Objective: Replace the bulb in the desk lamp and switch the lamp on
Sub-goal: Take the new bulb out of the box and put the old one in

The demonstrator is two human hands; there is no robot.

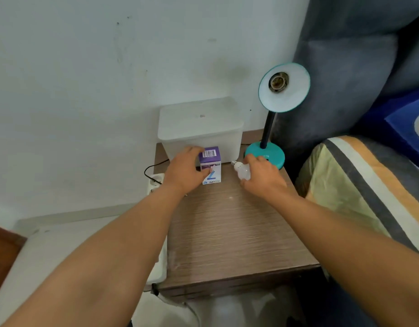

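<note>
A teal desk lamp (265, 155) stands at the back right of the wooden bedside table (227, 232). Its shade (284, 87) tilts toward me and the socket (278, 82) inside holds no bulb. My right hand (262, 178) grips a white bulb (242, 171) lying just above the tabletop, its screw base pointing up and left, close to the lamp's foot. My left hand (184, 171) is wrapped around a purple and white bulb box (210, 165) standing upright on the table.
A white lidded plastic bin (200, 126) sits against the wall behind the box. A white power strip (155, 182) with a black cable lies left of the table. A bed with a striped cover (350, 185) and a grey headboard lie to the right.
</note>
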